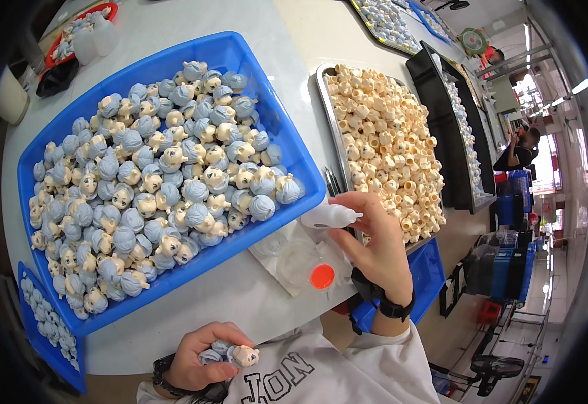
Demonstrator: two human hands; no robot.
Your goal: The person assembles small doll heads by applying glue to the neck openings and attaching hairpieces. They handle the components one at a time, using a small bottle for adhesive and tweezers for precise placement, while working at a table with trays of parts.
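Observation:
My left hand [206,355] is closed around a small doll head [245,356] with a pale face and grey-blue hair, low in front of my shirt. More grey-blue hair shows between the fingers; whether it is a separate piece I cannot tell. At the front edge of the blue tub, my right hand [378,242] has thumb and forefinger on either side of a white squeeze bottle [329,216], its nozzle pointing toward the palm. Beneath the bottle are a clear plastic sheet [280,259] and a small container with orange-red contents [321,276].
A large blue tub [193,289] full of grey-blue-haired doll heads covers the table's left. To the right, a metal tray [330,111] holds hollow cream-coloured pieces, with a black tray [459,151] beyond. Thin tools [333,182] lie between tub and tray. Other people stand far right.

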